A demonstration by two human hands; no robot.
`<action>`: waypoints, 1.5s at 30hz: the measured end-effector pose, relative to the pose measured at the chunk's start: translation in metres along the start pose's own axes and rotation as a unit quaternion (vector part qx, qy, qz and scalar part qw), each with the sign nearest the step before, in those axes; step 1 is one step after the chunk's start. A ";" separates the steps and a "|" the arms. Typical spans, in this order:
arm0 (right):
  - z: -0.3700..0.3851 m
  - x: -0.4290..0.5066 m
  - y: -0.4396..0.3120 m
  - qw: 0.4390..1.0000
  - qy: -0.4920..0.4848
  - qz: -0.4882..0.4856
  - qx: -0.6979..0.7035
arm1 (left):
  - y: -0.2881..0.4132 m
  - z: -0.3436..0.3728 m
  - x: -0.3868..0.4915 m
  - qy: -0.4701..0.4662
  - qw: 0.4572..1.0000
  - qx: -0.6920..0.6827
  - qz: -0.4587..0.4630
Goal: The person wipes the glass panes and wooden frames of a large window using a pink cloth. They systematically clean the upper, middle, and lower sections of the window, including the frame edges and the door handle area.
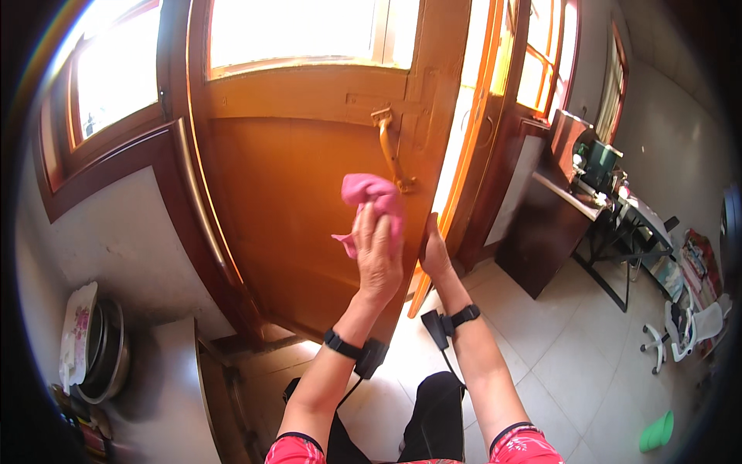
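A wooden door [278, 174] with a glass pane in its upper part stands ajar before me. My left hand [377, 249] presses a crumpled pink cloth [374, 194] against the door's lower panel, just below and left of the painted door handle [388, 148]. At the door's free edge is my right hand [435, 249], its palm against the edge and no object seen in it; its fingers are partly hidden. Each wrist bears a black strap with a small device and a cable.
At the lower left, a metal basin [119, 359] and a floral tray [78, 336] rest on a table [162, 383]. Rightward stand a dark cabinet [539, 232], a cluttered desk [643, 220] and a white swivel chair [704, 327]. A green bin [657, 432] is on the tiled floor.
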State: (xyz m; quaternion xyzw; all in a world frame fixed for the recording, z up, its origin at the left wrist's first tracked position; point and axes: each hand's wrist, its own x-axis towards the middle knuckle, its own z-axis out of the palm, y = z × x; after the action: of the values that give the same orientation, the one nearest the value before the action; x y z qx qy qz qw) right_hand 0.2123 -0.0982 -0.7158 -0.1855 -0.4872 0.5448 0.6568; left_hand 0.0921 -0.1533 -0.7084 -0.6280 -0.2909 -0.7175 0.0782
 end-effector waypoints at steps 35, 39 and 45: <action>-0.012 -0.041 0.012 0.936 -0.038 -0.212 -0.278 | 0.033 0.009 -0.011 -0.093 0.970 0.167 0.148; -0.008 -0.037 0.007 0.945 -0.035 -0.098 -0.309 | 0.037 -0.018 0.002 -0.087 0.970 0.125 0.190; -0.020 -0.060 0.029 0.984 0.017 0.144 0.100 | 0.035 0.001 0.077 -0.039 0.956 0.167 0.238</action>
State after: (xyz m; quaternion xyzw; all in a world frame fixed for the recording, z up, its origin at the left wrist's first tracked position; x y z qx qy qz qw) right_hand 0.2178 -0.1368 -0.7738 -0.1963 -0.3879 0.6761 0.5949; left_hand 0.0944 -0.1622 -0.6237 -0.6847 -0.2514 -0.5941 0.3393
